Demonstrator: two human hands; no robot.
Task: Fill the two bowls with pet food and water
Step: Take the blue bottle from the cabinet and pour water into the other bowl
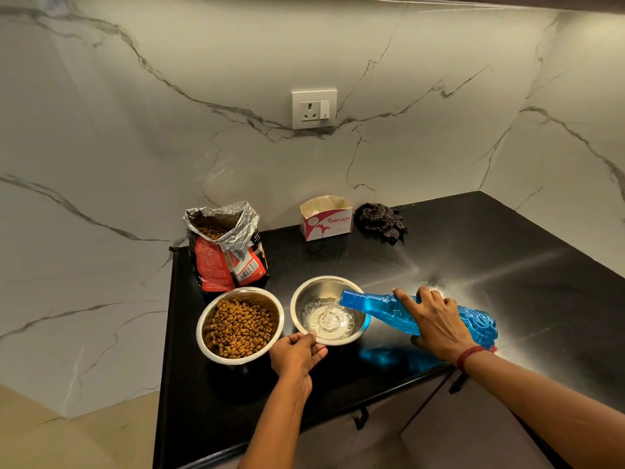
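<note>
Bowls sit side by side on the black counter (pixel 473 265), near its front edge, almost touching. Behind them stands the open food bag (pixel 227 252), with brown bits showing at its top. My right hand (pixel 436 324) is wrapped around the blue bottle (pixel 399 311), which lies tipped over on its side with its mouth over the rim of the water bowl (pixel 329 311). A thin stream of water runs from the mouth down into this bowl, and a little pool shines at the bottom. The food bowl (pixel 240 325) on the left is full of brown pet food (pixel 240 328). My left hand (pixel 297 355) pinches the near rim of the water bowl with thumb and fingers. Far back by the wall sit a small white box (pixel 326 222) and a dark crumpled cloth (pixel 382 222), close to each other. A red band (pixel 470 356) goes around my right wrist.
</note>
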